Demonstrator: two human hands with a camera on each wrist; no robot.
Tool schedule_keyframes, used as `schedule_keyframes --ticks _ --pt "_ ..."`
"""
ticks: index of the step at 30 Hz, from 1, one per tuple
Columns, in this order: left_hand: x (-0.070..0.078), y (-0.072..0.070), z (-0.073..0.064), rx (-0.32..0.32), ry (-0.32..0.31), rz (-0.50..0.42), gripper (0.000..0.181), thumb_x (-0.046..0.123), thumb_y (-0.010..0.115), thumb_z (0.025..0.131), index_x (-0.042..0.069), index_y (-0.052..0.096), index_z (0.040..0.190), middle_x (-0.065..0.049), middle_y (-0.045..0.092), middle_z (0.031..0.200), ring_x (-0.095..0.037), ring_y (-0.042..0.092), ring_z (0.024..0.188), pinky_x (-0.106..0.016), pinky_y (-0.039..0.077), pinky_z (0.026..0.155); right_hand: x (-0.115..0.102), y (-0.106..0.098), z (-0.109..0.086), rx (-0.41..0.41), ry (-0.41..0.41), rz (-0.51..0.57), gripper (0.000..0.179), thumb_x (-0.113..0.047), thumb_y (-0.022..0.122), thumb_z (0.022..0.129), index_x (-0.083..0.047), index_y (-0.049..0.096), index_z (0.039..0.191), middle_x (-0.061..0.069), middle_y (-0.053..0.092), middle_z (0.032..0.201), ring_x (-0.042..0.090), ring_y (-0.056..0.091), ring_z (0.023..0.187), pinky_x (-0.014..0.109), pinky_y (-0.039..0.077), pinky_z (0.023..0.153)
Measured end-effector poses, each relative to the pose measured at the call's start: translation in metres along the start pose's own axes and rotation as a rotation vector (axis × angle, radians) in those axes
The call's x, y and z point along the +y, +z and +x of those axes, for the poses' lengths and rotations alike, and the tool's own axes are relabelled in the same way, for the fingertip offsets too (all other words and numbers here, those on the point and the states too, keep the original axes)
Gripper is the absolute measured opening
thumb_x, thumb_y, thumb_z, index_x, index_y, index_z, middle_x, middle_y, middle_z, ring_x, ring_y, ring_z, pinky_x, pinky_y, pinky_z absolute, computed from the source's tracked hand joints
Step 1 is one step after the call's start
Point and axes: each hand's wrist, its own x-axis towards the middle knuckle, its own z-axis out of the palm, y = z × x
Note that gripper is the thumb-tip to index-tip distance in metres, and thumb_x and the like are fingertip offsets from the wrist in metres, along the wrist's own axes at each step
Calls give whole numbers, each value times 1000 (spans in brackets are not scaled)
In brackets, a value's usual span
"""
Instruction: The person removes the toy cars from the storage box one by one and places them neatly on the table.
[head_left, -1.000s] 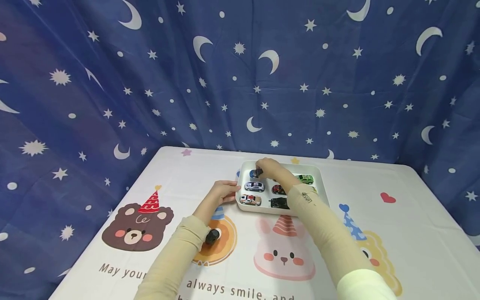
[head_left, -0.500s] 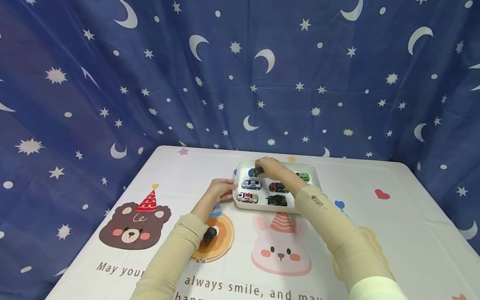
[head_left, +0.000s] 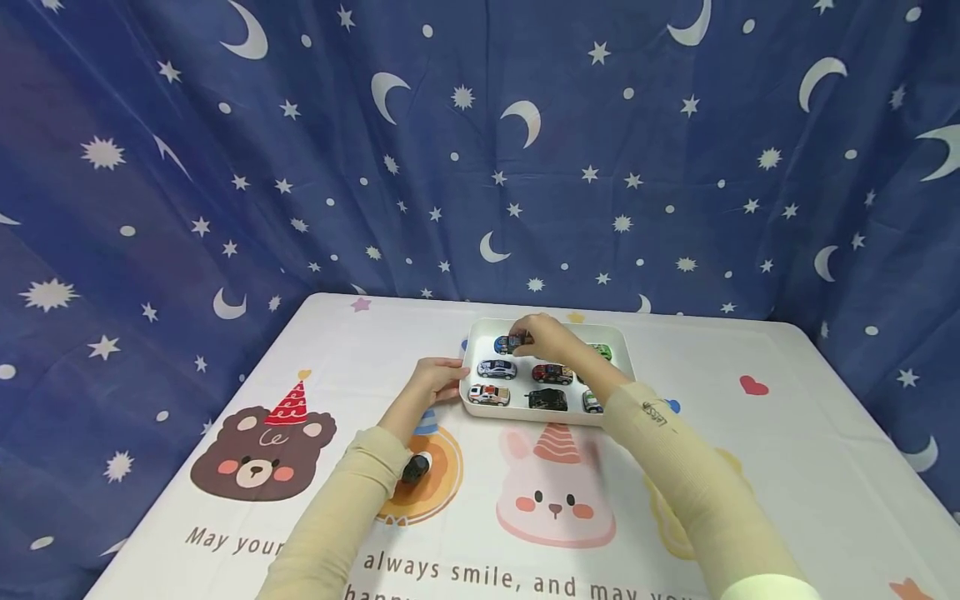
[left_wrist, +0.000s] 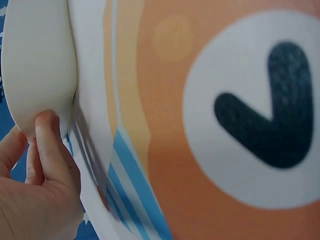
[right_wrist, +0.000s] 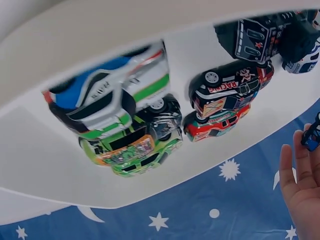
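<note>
A white tray point(head_left: 517, 413) holding several toy cars sits toward the back of the table. My left hand point(head_left: 435, 379) grips its left end; in the left wrist view, thumb and fingers pinch the tray's wall point(left_wrist: 40, 60) near a corner. At the back left of the tray, my right hand point(head_left: 543, 337) pinches a small blue toy car point(head_left: 504, 344), partly covered by the fingers. The right wrist view catches this hand point(right_wrist: 302, 190) at its right edge, with the dark blue car point(right_wrist: 312, 137) at the fingertips.
Beside the pinched car are a white-and-blue car point(head_left: 497, 369), a white-and-orange car point(head_left: 489, 395), a black vehicle point(head_left: 547, 399) and a red-and-black car point(head_left: 552, 374). Green cars point(right_wrist: 150, 155) stand toward the tray's right. A patterned blue curtain point(head_left: 420, 167) hangs behind the table.
The head view has shifted slightly. My right hand has edged right relative to the tray, and its forearm has swung right, uncovering more cars. My left hand keeps its grip.
</note>
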Motion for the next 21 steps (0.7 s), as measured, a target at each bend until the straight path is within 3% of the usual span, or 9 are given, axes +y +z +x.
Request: schedule_keyframes --ticks 11,21 --pt "-1 -1 -1 11 11 -11 37 8 67 86 5 61 123 -18 63 120 -8 60 67 -16 56 56 3 -5 -19 60 -63 18 30 -12 70 84 0 66 111 13 68 105 21 61 86 33 53 75" --pt "-1 1 -2 1 27 -20 37 8 67 86 4 61 123 -18 65 117 -7 61 65 -17 57 57 23 -14 -40 90 -2 18 33 -13 70 84 1 64 113 16 66 110 24 61 88 39 53 80"
